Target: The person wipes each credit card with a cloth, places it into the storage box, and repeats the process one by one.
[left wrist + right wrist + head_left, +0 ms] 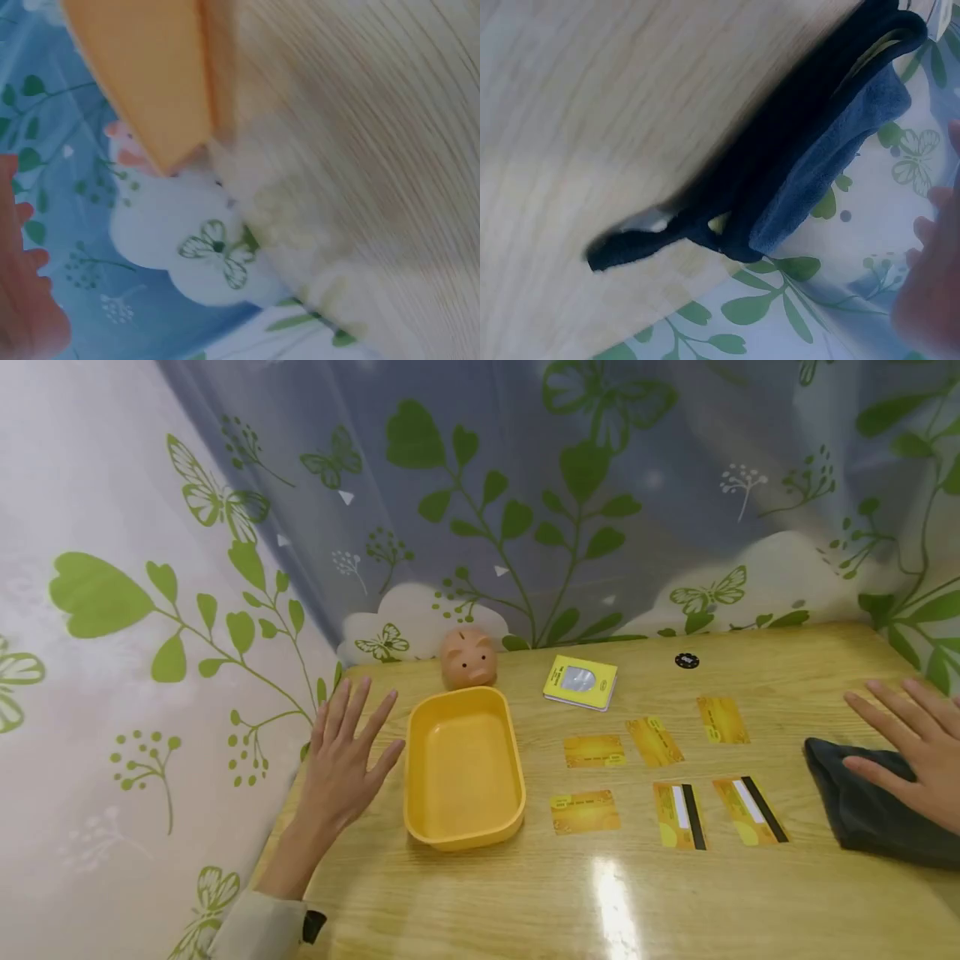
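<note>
My left hand (345,764) is spread flat with straight fingers, just left of the yellow plastic tray (465,768), and holds nothing. In the left wrist view the tray's side (154,71) shows above part of that hand (30,292). At the right edge my right hand (918,756) has its fingers spread too, overlapping a folded dark cloth (851,802). The right wrist view shows the cloth (810,172) with a loop at one end, apart from the hand (930,277). Gold bank cards (594,752) lie between the hands, two showing a black-striped back (678,817).
Behind the tray sits a pink piggy bank (468,660). A small yellow booklet (581,682) lies right of it, with a black poker chip (686,660) farther right. Patterned curtains (480,502) border the wooden table (480,902) at the back and left.
</note>
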Tool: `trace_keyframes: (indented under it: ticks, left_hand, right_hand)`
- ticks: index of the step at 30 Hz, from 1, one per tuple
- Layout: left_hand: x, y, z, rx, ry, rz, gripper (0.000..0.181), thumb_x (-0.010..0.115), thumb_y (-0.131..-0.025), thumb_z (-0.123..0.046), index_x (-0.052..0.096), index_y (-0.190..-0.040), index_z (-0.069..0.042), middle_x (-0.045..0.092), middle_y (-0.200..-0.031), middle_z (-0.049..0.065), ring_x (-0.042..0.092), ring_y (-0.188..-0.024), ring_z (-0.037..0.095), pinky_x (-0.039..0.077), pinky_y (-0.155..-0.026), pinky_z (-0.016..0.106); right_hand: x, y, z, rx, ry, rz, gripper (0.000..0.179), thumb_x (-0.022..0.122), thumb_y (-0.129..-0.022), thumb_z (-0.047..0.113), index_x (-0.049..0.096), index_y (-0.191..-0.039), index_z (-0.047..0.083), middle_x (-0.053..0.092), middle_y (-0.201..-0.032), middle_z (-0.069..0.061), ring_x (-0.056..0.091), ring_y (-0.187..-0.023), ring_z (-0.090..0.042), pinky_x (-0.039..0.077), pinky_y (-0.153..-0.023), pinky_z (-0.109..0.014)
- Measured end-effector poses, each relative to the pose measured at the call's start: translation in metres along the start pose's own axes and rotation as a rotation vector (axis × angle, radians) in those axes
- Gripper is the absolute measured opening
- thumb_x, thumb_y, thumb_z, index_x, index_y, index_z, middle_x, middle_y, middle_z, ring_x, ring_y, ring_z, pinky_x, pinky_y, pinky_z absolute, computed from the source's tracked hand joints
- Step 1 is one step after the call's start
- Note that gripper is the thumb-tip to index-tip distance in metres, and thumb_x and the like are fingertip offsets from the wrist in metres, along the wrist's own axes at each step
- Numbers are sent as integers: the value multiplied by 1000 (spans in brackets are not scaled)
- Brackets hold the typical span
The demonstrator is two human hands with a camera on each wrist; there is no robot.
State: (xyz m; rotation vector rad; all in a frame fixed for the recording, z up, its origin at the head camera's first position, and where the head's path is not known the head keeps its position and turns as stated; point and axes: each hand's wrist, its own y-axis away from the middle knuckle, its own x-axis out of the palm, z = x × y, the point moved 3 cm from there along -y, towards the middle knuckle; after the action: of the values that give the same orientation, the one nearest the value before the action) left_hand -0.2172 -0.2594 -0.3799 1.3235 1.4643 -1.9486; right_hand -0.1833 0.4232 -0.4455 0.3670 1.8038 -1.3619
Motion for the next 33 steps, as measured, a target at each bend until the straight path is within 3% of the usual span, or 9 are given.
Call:
trace_keyframes:
  ticks: [3,6,10,13,16,23,27,33]
  left_hand:
    - [-7,0,-15,-67,143,33,61,50,-109,-46,35,-164,-25,15,-174,7,8,-161,33,7,-126,60]
    - [-17,1,-33,-78,255,33,62,58,-107,-35,37,-163,-21,19,-173,10,12,-160,35,12,-122,69]
    - [-27,-1,-55,-67,379,49,60,59,-106,-29,38,-162,-20,20,-173,8,13,-159,34,15,-119,73]
    - [-33,-2,-69,-74,483,98,59,58,-108,-27,38,-162,-20,19,-173,4,12,-160,31,15,-119,72]
    - [-36,-3,-82,-94,579,171,58,55,-109,-28,35,-164,-22,18,-173,0,10,-160,29,17,-119,72]
    - [-42,-5,-107,-160,780,295,57,53,-110,-33,31,-162,-40,17,-172,-10,13,-160,23,21,-120,69]
    - [-39,-8,-119,-159,865,335,58,55,-109,-32,32,-161,-42,21,-171,-12,16,-159,24,20,-121,67]
    - [-28,-13,-131,-158,974,392,60,60,-108,-29,34,-160,-40,29,-168,-13,26,-155,16,27,-123,55]
  right_hand:
    - [0,7,-2,83,-2,117,87,31,-97,82,21,-167,31,7,-174,7,3,-161,-27,1,-129,-53]
    - [2,15,-1,175,-11,247,85,44,-102,70,11,-169,30,-1,-175,3,-7,-160,-26,-5,-128,-51]
    - [6,23,1,248,-81,341,89,61,-103,48,6,-169,23,-3,-175,-9,-11,-159,-35,-8,-125,-60]
    - [9,28,4,289,-143,389,95,67,-101,42,4,-169,20,-4,-173,-17,-11,-157,-43,-9,-122,-67]
    - [11,31,6,321,-183,430,97,68,-100,40,3,-169,17,-4,-172,-23,-11,-156,-47,-11,-119,-70]
    - [12,34,7,391,-239,489,96,66,-102,40,3,-168,10,6,-166,-36,2,-151,-60,-7,-118,-73]
    - [12,36,6,451,-290,546,95,63,-104,41,1,-166,4,12,-160,-44,9,-144,-68,-3,-114,-79]
    - [10,40,6,529,-319,642,98,59,-105,46,-4,-165,0,7,-158,-48,8,-139,-73,4,-107,-84]
